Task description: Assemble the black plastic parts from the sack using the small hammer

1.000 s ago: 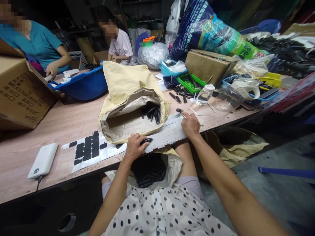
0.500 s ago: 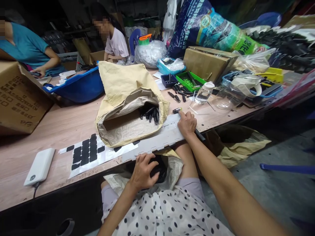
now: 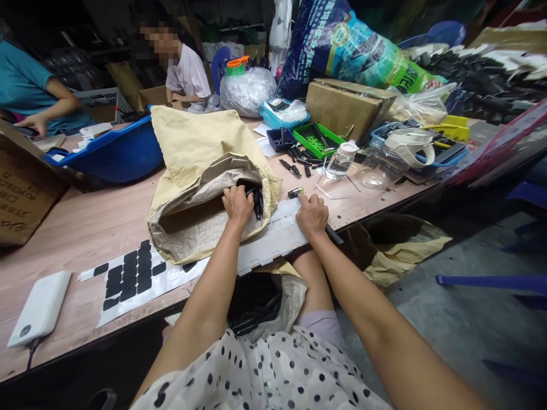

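My left hand (image 3: 236,205) reaches into the mouth of a yellow woven sack (image 3: 200,165) lying on the wooden table (image 3: 85,222), its fingers curled over a heap of black parts (image 3: 255,199) inside. My right hand (image 3: 311,213) rests on the far end of a long grey notched strip (image 3: 273,236) at the table's front edge, pinching a small tool whose dark end (image 3: 294,193) sticks out by the fingertips. A second sack (image 3: 267,293) with black parts sits open in my lap.
A white sheet with black stickers (image 3: 130,276) and a white power bank (image 3: 40,307) lie to the left. A blue basin (image 3: 111,154), cardboard boxes, a green tray (image 3: 318,138), a clear bottle (image 3: 339,162) and bags crowd the back. Two other people sit at the far left.
My left hand has risen from the sack in my lap and gone into the yellow sack on the table. My right hand has stayed on the grey strip.
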`<state>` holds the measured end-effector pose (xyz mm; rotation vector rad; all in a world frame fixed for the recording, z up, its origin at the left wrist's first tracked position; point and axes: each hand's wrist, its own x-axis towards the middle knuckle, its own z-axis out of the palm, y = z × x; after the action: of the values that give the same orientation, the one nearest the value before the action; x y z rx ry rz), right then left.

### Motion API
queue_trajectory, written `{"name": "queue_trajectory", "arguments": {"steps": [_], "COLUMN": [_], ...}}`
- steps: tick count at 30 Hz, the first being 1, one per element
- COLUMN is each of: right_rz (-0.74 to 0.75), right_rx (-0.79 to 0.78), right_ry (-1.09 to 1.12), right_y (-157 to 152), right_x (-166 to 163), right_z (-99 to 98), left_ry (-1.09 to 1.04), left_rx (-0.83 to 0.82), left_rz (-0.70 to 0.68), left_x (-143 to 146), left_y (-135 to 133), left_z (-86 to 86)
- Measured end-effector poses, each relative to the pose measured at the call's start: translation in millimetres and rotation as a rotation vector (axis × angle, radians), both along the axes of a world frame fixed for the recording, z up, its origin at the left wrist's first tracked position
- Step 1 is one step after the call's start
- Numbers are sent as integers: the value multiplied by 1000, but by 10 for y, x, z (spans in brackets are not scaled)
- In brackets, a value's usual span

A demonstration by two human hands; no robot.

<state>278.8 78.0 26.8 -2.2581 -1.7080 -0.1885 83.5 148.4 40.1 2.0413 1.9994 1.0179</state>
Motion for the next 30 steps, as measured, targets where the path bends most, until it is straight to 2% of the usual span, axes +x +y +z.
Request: {"name": "queue_trajectory", "arguments": {"steps": [3, 5, 7, 10, 13, 15, 18, 21, 25, 27, 30], "right_rz": [-2, -3, -4, -6, -4, -5, -13, -14, 0, 62, 271], "right_rx": [-20, -29, -33, -18, 11, 23, 15, 20, 199, 329, 426], "right_ry": [2, 4, 2, 0, 3, 4, 11, 38, 178, 295, 478], "right_y": [-8, -13, -13, -7, 0, 6, 24, 38, -96, -274, -633], "right_x": [-17, -17, -10, 8, 24, 34, 59, 98, 84, -4, -247], "right_z": [34, 43, 38, 6, -34, -53, -58, -11, 141, 228, 300], "left_ry": [12, -8, -43, -68, -48, -36, -39, -69, -88, -80, -70], "left_rx": [-53, -67, -44, 4, -49, -90, -133, -161, -159, -158, -167], "left_rz": [-5, -15, -62, -239, -405, -426, -379, -371, -380, -384, -386], "left_x": [-43, -103, -194, -388, -604, -721, -824, -849, -827, -814, -801], "left_y": [24, -112, -378, -916, -1367, -1511, -1517, -1435, -1401, -1413, -1428], "left_z": [6, 70, 149, 203, 125, 23, -118, -186, -203, -203, -202]}}
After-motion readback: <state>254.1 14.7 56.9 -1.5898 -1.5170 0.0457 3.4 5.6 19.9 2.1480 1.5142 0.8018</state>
